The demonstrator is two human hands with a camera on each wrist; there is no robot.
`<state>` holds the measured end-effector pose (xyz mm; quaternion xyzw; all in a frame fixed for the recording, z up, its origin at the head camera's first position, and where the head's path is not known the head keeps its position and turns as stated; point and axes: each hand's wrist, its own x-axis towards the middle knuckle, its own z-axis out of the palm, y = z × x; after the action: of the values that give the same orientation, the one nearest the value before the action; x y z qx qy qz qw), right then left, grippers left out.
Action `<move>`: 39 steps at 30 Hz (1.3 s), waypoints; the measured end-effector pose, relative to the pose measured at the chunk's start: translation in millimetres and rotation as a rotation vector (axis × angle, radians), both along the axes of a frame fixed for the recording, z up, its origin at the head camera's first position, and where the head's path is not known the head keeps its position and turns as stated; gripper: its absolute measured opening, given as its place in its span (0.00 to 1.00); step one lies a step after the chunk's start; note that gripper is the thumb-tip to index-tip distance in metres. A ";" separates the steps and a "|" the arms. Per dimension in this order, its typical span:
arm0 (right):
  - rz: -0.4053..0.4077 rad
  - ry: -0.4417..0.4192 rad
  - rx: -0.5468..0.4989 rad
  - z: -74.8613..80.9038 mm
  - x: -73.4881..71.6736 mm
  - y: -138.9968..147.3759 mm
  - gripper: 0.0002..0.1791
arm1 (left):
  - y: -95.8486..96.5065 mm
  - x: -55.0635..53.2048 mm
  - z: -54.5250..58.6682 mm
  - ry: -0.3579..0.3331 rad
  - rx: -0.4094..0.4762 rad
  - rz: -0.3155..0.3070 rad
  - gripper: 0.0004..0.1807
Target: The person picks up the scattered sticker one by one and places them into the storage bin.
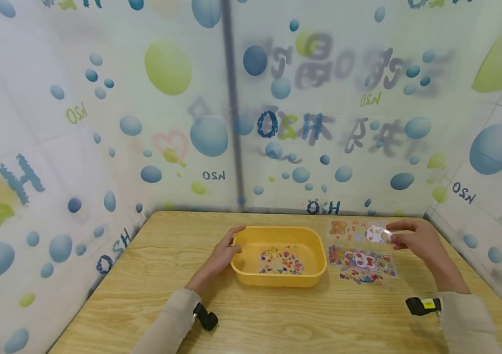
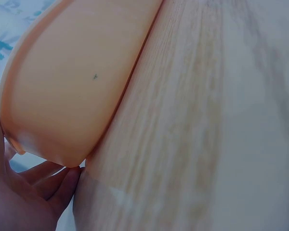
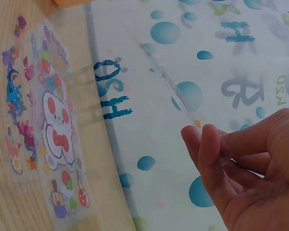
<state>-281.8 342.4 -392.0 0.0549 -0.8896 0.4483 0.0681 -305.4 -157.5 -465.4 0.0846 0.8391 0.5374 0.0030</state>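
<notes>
Bubble-print curtain [image 1: 166, 98] fills the upper frame and both sides, blue and green spots, "H2O" lettering reversed. Wood-grain desk [image 1: 166, 258] across the lower frame. Yellow basin [image 1: 279, 281] upright on it, lower center; small colourful figures [image 1: 283, 260] on its floor, can't tell if loose or on a sheet. Beige sleeves [image 1: 166, 319] enter from the bottom edge, lower left and lower right.

Three clear sticker sheets, lower right of frame, right of the basin. Bunny sheet [image 1: 366, 260] flat on the desk, white bunny with red bow. Pony sheet [image 1: 363, 277] lies along its near side, also flat. Held sheet [image 1: 359, 235], with brown bear and white animal, shows above the bunny sheet; nearly edge-on and off the desk in the right wrist view.

Left grip [image 1: 221, 251] holds the basin's left end, thumb at the rim, fingers outside. Right grip [image 1: 421, 241] narrow, thumb and fingertips pinching the held sheet's right end. Black wrist cameras [image 1: 206, 317] at both cuffs.
</notes>
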 end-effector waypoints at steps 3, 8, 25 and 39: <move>-0.006 0.021 0.003 1.6 0.8 -0.8 0.21 | 0.2 -0.1 0.3 0.002 0.000 0.000 0.35; 0.005 0.058 -0.010 4.3 0.3 -4.3 0.21 | 0.7 -1.5 -0.2 0.009 0.001 -0.006 0.35; 0.121 0.065 -0.101 4.9 -1.5 -33.2 0.19 | 1.2 -4.2 -2.3 0.022 0.004 -0.022 0.36; 0.157 0.041 -0.107 7.3 -1.1 -64.3 0.17 | -1.4 -2.4 -1.1 0.020 -0.004 -0.010 0.35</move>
<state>-282.9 278.2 -384.8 0.1300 -0.8557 0.4979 0.0540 -307.8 -158.9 -466.5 0.0941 0.8397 0.5349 -0.0023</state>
